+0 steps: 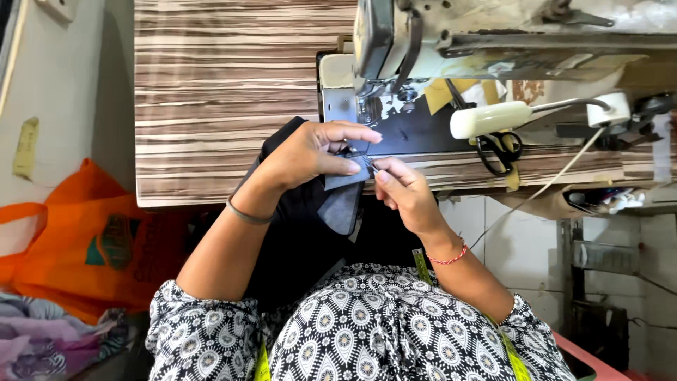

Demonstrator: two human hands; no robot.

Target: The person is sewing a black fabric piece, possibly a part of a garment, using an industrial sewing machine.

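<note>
Dark grey fabric [343,204] hangs over the near edge of the bench [211,92], its upper corner raised just in front of the sewing machine [451,35]. The left hand [310,152] has its grip closed on that corner, thumb pressed against the fingers with the cloth between them. The right hand [405,190] meets it from the other side, thumb and forefinger pinched on the same small edge of cloth, so the two hands touch at the fingertips. A thin bangle [247,214] circles the left wrist and a red thread bracelet [451,257] the right. Black cloth [296,233] falls from under the grey piece toward the lap, over a black-and-white patterned garment [367,331], with a yellow measuring tape [423,268] draped around the neck. Behind the hands, black-handled scissors [499,152] lie on the striped wood-grain bench beside a white lamp-like fitting [493,118] on the machine. Well to the left, on the floor side, an orange bag [92,240] stands slumped; what it holds cannot be seen. Folded purple and patterned cloth [49,339] lies just in front of it.
</note>
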